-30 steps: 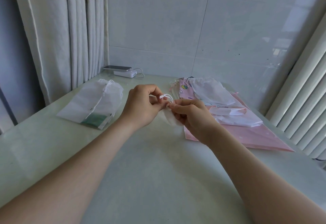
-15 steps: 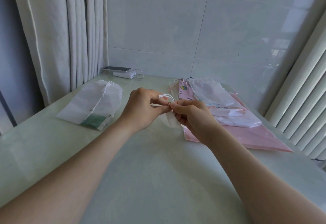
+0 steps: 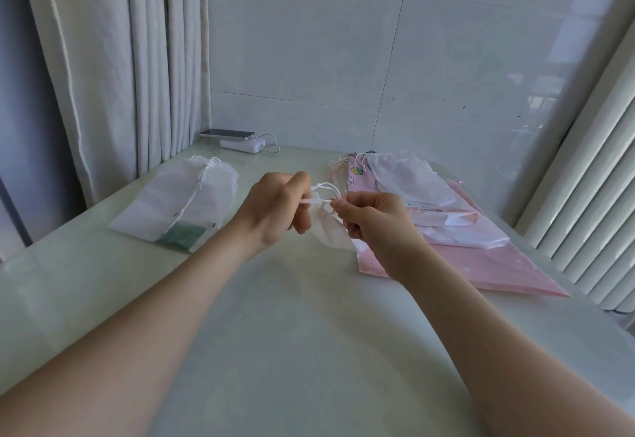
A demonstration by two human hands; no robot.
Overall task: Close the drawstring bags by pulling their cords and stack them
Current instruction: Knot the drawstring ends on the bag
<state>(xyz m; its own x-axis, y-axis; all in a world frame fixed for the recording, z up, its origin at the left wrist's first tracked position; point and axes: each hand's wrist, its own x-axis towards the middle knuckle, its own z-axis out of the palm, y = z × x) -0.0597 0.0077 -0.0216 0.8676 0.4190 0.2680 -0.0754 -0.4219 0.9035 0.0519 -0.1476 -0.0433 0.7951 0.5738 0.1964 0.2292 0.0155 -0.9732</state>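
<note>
A small white drawstring bag [image 3: 331, 230] hangs between my hands above the middle of the table. My left hand [image 3: 275, 209] pinches its white cord [image 3: 318, 200], which runs sideways from the bag's mouth. My right hand [image 3: 372, 220] grips the gathered mouth of the bag. A white drawstring bag [image 3: 182, 204] with a dark green item inside lies flat at the left, its mouth drawn together. A pile of white and pink bags [image 3: 412, 192] lies at the right on a large pink bag [image 3: 488, 264].
The pale green table [image 3: 292, 333] stands against a tiled wall. A phone [image 3: 228, 134] rests on a white power bank [image 3: 242, 145] in the far left corner. A curtain [image 3: 113, 58] hangs at the left. A ribbed radiator [image 3: 591, 196] runs along the right.
My left hand has drawn slightly to the left, and a short length of cord now shows between the hands. The view has shifted a little.
</note>
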